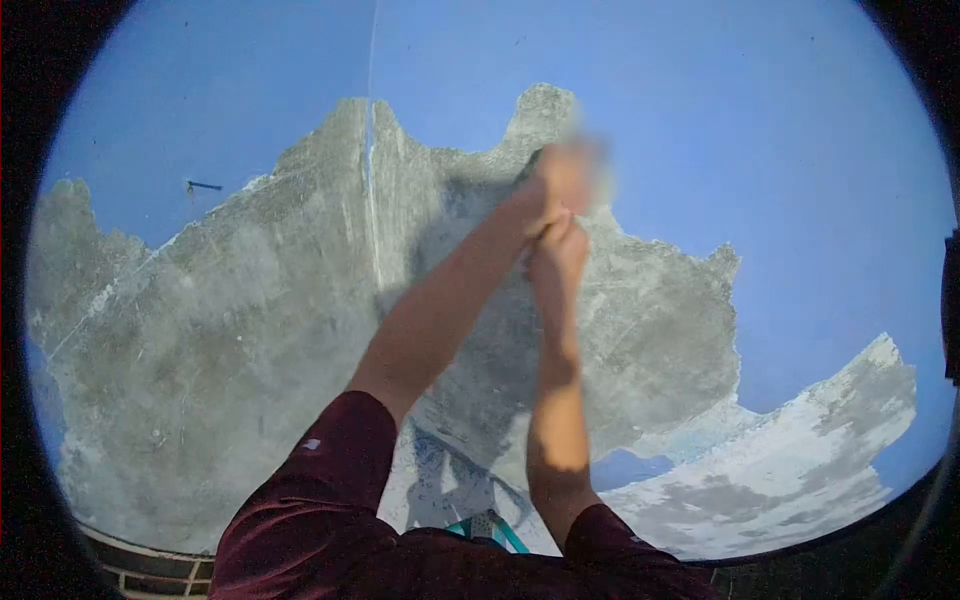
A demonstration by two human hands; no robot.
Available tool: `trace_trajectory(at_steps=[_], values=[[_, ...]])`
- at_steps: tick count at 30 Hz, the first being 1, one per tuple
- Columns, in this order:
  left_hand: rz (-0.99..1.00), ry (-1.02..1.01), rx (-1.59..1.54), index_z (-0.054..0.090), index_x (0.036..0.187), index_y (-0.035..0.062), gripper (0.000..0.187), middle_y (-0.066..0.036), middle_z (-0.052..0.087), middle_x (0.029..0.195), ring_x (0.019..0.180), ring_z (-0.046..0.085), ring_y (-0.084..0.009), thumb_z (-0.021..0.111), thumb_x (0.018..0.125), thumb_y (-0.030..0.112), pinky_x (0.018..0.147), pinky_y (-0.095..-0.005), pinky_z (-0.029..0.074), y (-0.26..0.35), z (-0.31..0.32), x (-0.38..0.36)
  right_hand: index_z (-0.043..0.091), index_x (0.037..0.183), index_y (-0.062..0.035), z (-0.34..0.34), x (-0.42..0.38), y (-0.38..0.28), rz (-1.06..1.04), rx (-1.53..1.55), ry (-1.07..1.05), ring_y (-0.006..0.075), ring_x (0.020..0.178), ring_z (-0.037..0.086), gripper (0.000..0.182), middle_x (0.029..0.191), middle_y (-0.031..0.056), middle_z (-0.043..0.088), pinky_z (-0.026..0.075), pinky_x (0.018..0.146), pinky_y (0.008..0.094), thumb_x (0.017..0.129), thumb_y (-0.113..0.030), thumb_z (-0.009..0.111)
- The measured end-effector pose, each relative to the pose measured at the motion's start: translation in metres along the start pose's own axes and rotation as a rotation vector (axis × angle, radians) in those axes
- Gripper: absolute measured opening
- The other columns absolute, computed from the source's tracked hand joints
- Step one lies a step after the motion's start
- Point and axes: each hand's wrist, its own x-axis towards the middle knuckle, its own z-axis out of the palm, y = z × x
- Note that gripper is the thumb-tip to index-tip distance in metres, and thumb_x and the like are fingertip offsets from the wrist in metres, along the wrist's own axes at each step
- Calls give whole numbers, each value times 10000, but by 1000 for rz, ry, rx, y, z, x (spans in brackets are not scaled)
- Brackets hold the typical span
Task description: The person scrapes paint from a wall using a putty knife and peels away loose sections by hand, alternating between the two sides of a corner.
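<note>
Both of my arms reach up and forward to a wall (650,330) where blue paint gives way to bare grey plaster. My left hand (548,190) is closed near the upper edge of the grey patch, its far side lost in a blur. Just below it, my right hand (558,248) is closed too, touching or nearly touching the left. A dark edge shows beside the left hand, but what the hands grip is hidden by the blur.
A small dark hook or nail (205,186) sticks out of the wall at left. Teal ladder parts (508,533) show below my chest. Pale railings (150,580) lie at bottom left. A whitish patch (790,460) marks the lower right wall.
</note>
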Motion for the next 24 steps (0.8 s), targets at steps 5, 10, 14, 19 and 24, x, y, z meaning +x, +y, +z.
trace_trajectory(at_steps=[5, 10, 14, 19, 24], values=[[29, 25, -137, 436, 843, 44, 331, -5, 433, 562, 368, 331, -89, 477, 983, 342, 307, -279, 220, 2, 3, -6, 548, 718, 46, 1, 0, 2, 10, 50, -60, 186, 388, 503, 502, 476, 69, 482, 395, 385, 346, 1010, -291, 319], [-4, 128, -15, 461, 838, 50, 344, -8, 439, 561, 365, 328, -91, 541, 954, 364, 303, -277, 224, 5, 7, 1, 541, 698, 35, 1, 3, 9, -118, -20, 0, 180, 376, 492, 486, 476, 70, 483, 379, 364, 347, 1006, -275, 328], [123, 111, -82, 482, 817, 47, 355, -34, 473, 590, 398, 364, -90, 541, 953, 370, 331, -267, 266, 2, 11, 1, 512, 675, 24, 3, 16, 1, -206, 28, -34, 167, 383, 483, 472, 496, 70, 480, 372, 361, 345, 1004, -265, 337], [71, -9, -140, 443, 997, 48, 281, -44, 459, 645, 454, 330, -94, 472, 982, 327, 369, -268, 251, 54, 3, 15, 579, 810, 104, 2, 42, -50, 50, 157, -130, 454, 765, 607, 454, 761, 303, 602, 438, 686, 486, 977, -258, 361], [94, -15, -146, 444, 975, 57, 266, -40, 449, 630, 455, 341, -102, 465, 986, 323, 378, -271, 265, 44, 7, 14, 584, 842, 110, -8, 37, -48, 49, 78, -122, 498, 824, 586, 468, 803, 331, 598, 427, 705, 518, 980, -277, 361]])
